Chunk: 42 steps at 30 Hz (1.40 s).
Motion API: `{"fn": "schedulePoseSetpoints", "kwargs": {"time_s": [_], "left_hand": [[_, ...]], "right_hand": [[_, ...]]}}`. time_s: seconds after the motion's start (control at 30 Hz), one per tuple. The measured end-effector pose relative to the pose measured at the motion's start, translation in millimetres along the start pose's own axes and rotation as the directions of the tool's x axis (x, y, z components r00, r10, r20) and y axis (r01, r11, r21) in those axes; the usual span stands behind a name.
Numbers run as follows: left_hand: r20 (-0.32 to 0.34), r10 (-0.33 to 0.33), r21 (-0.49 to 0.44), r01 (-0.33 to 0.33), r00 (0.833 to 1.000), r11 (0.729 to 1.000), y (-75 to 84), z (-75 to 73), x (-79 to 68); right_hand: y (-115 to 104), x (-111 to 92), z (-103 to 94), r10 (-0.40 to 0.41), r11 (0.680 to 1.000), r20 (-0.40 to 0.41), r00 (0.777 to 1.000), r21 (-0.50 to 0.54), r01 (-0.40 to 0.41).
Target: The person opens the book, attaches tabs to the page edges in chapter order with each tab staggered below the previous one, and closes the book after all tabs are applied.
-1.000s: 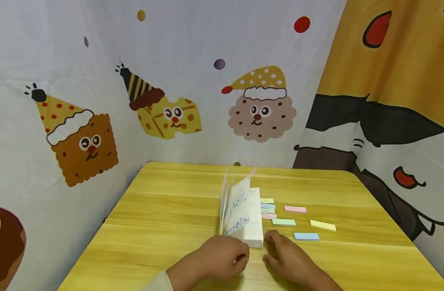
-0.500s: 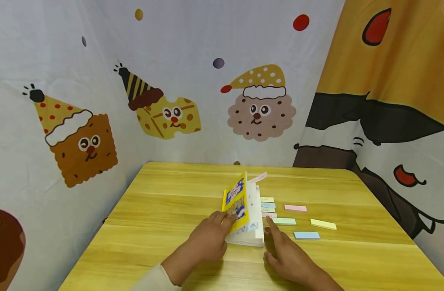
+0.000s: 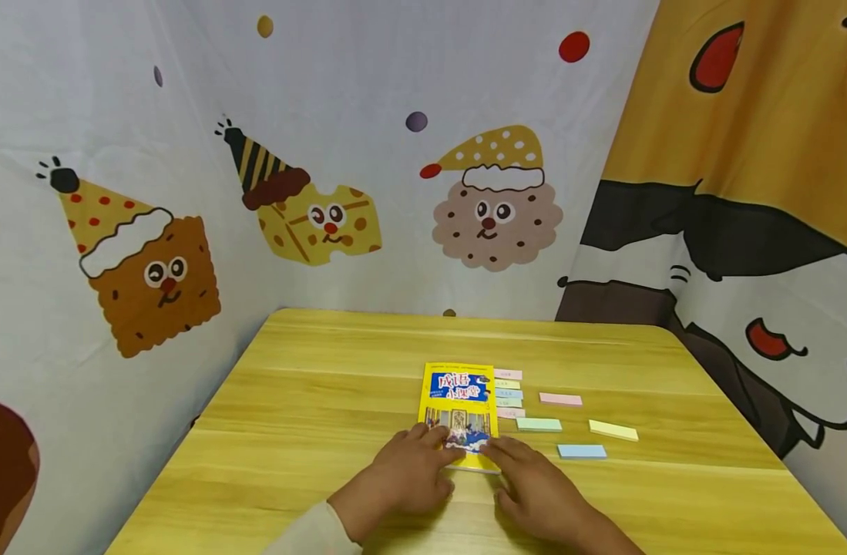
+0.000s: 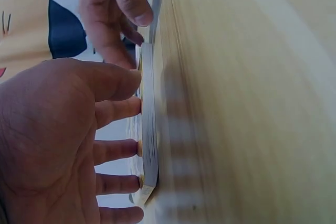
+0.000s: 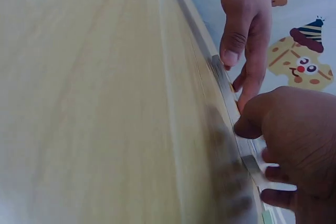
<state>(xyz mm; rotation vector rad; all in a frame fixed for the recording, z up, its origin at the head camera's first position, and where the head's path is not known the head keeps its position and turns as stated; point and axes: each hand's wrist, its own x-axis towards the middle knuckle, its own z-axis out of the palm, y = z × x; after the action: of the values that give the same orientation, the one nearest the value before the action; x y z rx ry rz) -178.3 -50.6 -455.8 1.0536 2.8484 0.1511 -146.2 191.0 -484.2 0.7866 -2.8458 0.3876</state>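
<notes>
A small yellow paperback book [image 3: 459, 379] with a blue title panel lies closed on the table. My left hand [image 3: 411, 469] rests its straight fingertips on the lower left of the cover. On the lower right corner, the fingers of my right hand [image 3: 544, 486] touch the cover. From the book's right edge stick out several index tabs [image 3: 509, 384] in pink, yellow, blue and green, with small writing on them. In the left wrist view the book's page block [image 4: 149, 124] shows edge-on, the left fingertips [image 4: 135, 148] along its top. Neither hand grips anything.
Right of the book lie four-coloured loose sticky-note pads: pink [image 3: 560, 399], green [image 3: 538, 425], yellow [image 3: 613, 429] and blue [image 3: 581, 452]. The wooden table [image 3: 312, 385] meets a cartoon-printed curtain [image 3: 368, 92] at its back and sides.
The book's upright pages and cover have been turned over to the right and now lie flat. The left hand has moved onto the cover, and the right fingers have come onto its corner.
</notes>
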Motion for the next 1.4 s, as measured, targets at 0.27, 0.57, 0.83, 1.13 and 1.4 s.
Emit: {"fn": "schedulePoseSetpoints", "kwargs": {"time_s": [0.27,0.57,0.83,1.13,1.4], "left_hand": [[0.017,-0.029,-0.001,0.029,0.999,1.000,-3.7,3.6,-1.9],[0.007,-0.025,-0.005,0.025,1.000,1.000,-10.0,2.4,-4.8],[0.020,-0.049,-0.017,0.049,0.999,0.999,-12.8,-0.7,-8.5],[0.013,-0.056,-0.020,0.056,0.998,0.998,-14.6,-2.1,-9.1],[-0.004,-0.031,0.002,0.031,0.999,1.000,-16.6,-3.4,-11.4]], "right_hand": [[-4.8,3.2,3.9,-0.031,0.999,0.055,0.998,-0.014,0.031],[-10.5,9.4,3.9,-0.041,0.999,0.095,0.995,-0.024,0.043],[-14.7,12.0,5.4,-0.029,0.999,0.134,0.991,-0.036,0.034],[-15.3,12.9,6.2,-0.036,0.997,0.136,0.990,-0.068,0.045],[-17.7,12.5,3.3,-0.043,0.996,0.141,0.989,-0.068,0.053]]}}
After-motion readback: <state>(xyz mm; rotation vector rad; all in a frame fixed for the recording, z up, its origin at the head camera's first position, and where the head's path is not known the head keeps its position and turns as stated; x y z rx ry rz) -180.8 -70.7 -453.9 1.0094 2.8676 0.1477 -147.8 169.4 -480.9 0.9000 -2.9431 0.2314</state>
